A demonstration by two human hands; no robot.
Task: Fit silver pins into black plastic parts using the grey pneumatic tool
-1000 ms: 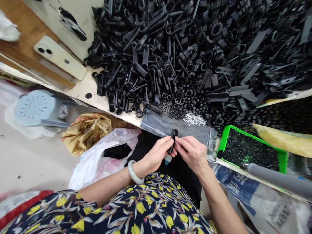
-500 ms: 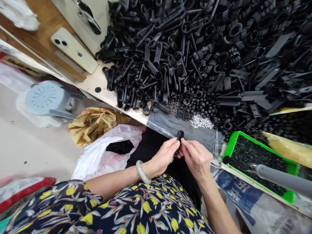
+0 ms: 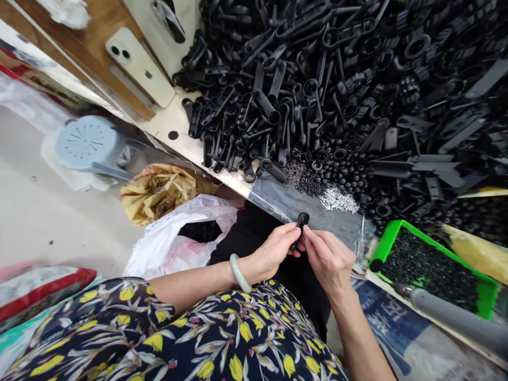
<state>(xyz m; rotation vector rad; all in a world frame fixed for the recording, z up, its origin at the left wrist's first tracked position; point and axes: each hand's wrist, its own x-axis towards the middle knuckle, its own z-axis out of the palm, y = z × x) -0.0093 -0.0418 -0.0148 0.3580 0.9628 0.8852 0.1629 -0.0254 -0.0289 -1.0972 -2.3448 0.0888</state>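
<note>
My left hand (image 3: 273, 248) is closed around a small black plastic part (image 3: 302, 219) with a ring-shaped end that points up and away from me. The fingertips of my right hand (image 3: 328, 256) are pinched against the right side of the same part, just below its ring; anything tiny between them is hidden. Both hands are above my lap, at the near edge of a grey mat (image 3: 293, 203). On that mat lies a small heap of silvery pins (image 3: 339, 200), with little black round pieces (image 3: 337, 172) behind it.
Black plastic parts (image 3: 278, 79) are piled across the table. A green tray (image 3: 431, 238) of small dark pieces and a grey tool (image 3: 452, 309) are at the right. A phone (image 3: 141, 66) lies at the upper left, a blue stool (image 3: 89, 143) below it.
The whole view has shifted, so the table and things on it appear slightly farther right. Both hands keep the same hold on the black part.
</note>
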